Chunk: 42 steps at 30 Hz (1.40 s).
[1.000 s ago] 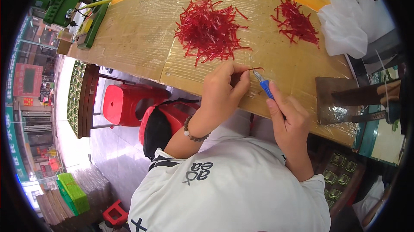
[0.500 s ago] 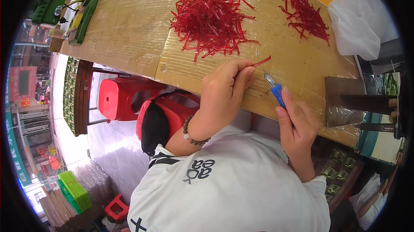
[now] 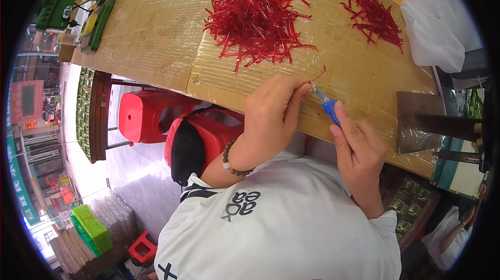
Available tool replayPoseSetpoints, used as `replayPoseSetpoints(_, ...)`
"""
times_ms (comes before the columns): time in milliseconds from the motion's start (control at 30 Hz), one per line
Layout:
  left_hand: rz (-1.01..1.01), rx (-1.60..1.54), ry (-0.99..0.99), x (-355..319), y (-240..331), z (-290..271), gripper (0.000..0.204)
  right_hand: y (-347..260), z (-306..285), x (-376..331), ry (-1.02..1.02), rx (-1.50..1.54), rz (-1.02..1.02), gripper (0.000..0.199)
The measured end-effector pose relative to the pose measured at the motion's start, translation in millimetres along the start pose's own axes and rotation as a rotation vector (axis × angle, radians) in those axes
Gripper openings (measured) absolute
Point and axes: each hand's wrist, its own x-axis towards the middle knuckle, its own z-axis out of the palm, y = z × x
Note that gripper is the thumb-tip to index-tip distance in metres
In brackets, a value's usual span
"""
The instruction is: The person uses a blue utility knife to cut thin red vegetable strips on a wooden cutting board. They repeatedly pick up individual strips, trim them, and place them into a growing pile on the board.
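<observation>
My left hand [image 3: 273, 104] pinches a thin red strip [image 3: 320, 74] between thumb and fingertips, its curved free end sticking out to the right. My right hand [image 3: 360, 142] grips a blue-handled craft knife [image 3: 330, 108], a slim tool with a metal front. Its tip points up and left and meets the strip close to the left fingertips; whether it cuts in, I cannot tell. Beyond my hands a large heap of similar red strips [image 3: 255, 22] lies on the table [image 3: 151, 45]. To the far right is a smaller heap of red strips [image 3: 376, 15].
White plastic bags [image 3: 435, 22] lie at the table's right end, near a brown board [image 3: 416, 118]. Green equipment [image 3: 62, 6] stands at the far left. Red stools [image 3: 143, 116] are below the table's front edge, with a black bag [image 3: 187, 152] hanging on one.
The knife has moved up and left, bringing its tip from beside the strip to the left fingertips. The strip's free end now appears thinner and more curved.
</observation>
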Motion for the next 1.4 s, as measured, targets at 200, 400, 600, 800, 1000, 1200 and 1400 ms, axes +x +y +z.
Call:
replayPoseSetpoints(200,0.037,0.073,0.021,0.2,1.5,4.5,0.010,-1.6,3.1,-1.0,0.018,-0.101,0.003,0.043)
replayPoseSetpoints(400,0.047,0.109,0.053,0.2,0.9,9.9,0.007,-1.4,6.9,-0.9,0.045,-0.148,-0.005,0.042)
replayPoseSetpoints(600,-0.082,0.035,0.076,-8.9,1.1,2.8,0.006,0.4,8.4,3.2,0.088,-0.182,0.009,0.041)
replayPoseSetpoints(800,-0.072,-0.047,0.046,28.4,2.3,-15.1,0.012,12.3,-0.8,-4.9,0.174,0.270,-0.040,0.037)
replayPoseSetpoints(1000,0.142,0.145,-0.309,136.2,-5.4,26.6,0.022,13.3,-1.7,-6.0,0.151,0.306,-0.078,0.037)
replayPoseSetpoints(1200,0.199,0.736,-0.548,195.7,-53.5,11.8,0.019,14.2,-3.9,-7.2,0.118,0.298,-0.095,0.038)
replayPoseSetpoints(1400,0.210,0.806,-0.640,190.3,-60.7,-3.5,0.014,14.6,-2.4,-6.1,0.142,0.301,-0.108,0.040)
